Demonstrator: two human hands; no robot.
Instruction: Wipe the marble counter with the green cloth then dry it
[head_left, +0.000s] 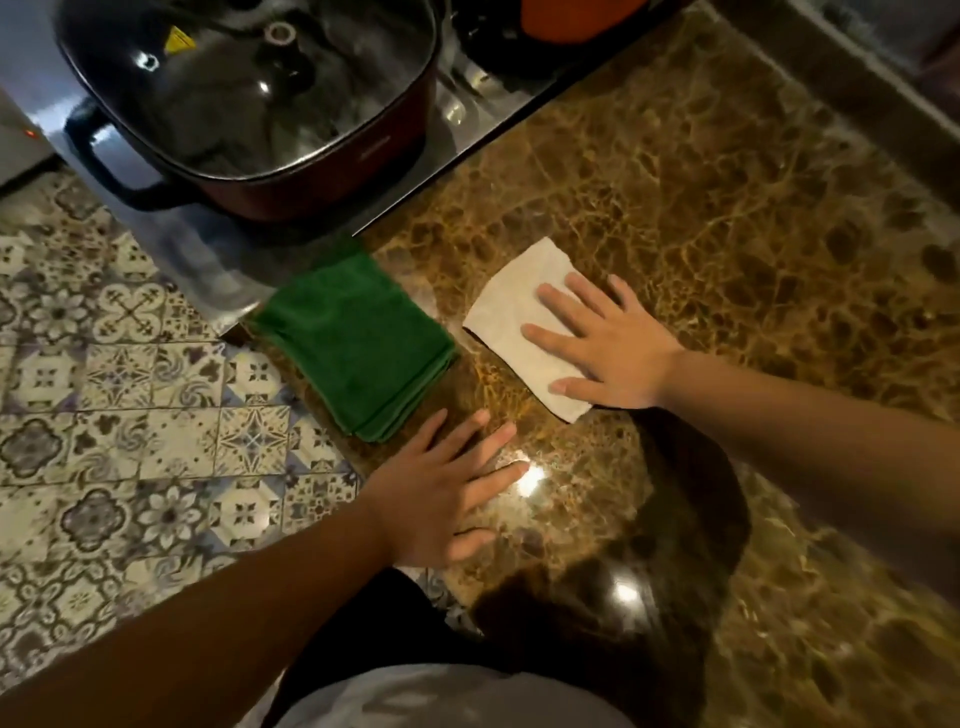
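A folded green cloth (353, 338) lies on the brown marble counter (727, 218) near its left edge. To its right lies a folded pale beige cloth (511, 306). My right hand (602, 343) presses flat on the beige cloth, fingers spread and pointing left. My left hand (447, 493) rests flat on the bare marble just below the green cloth, fingers apart, holding nothing and not touching the green cloth.
A dark red electric pot with a glass lid (260, 98) sits on a steel surface (218, 249) behind the green cloth. An orange object (576, 18) stands at the back. Patterned floor tiles (104, 415) lie beyond the counter's left edge.
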